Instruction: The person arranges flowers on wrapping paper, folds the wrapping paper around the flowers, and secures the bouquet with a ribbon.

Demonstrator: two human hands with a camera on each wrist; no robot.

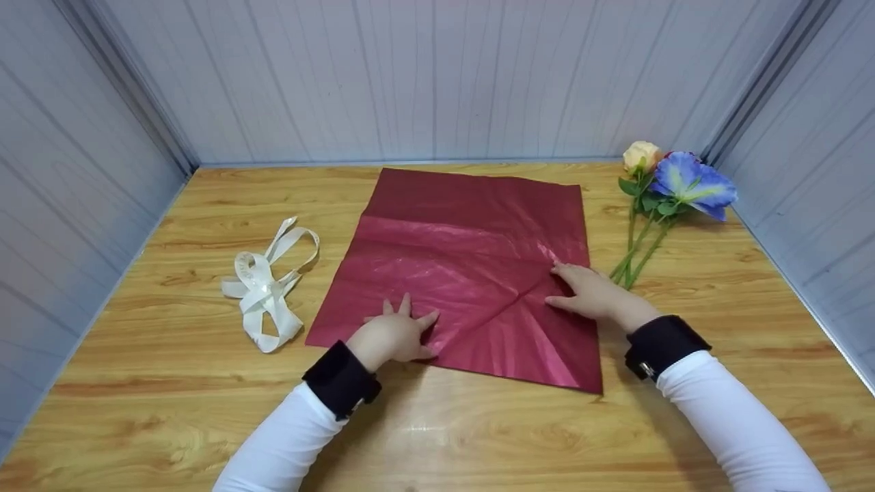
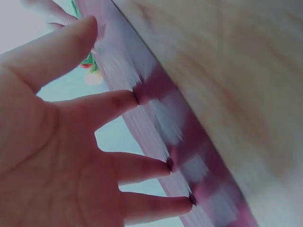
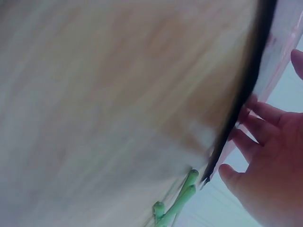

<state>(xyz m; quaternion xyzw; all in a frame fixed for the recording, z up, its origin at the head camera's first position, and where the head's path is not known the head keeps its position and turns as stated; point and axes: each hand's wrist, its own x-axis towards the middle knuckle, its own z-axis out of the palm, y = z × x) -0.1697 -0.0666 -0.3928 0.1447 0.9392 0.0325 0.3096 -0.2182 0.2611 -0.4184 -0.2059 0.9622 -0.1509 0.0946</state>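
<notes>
A dark red sheet of wrapping paper (image 1: 472,212) lies spread on the table, creased across its middle and lower part. My left hand (image 1: 396,335) rests near its front edge with fingers spread; in the left wrist view the fingertips (image 2: 128,98) touch the sheet. Over the sheet's right side, my right hand (image 1: 591,292) lies with straight fingers, their tips on the paper. In the right wrist view the fingers (image 3: 265,113) reach the paper beside its dark edge. Neither hand grips anything.
A looped white ribbon (image 1: 263,294) lies left of the paper. At the back right are artificial flowers, a blue one (image 1: 694,184) and a cream one (image 1: 641,156), their green stems (image 1: 639,253) pointing toward my right hand. Grey panel walls (image 1: 437,82) enclose the wooden table (image 1: 164,410).
</notes>
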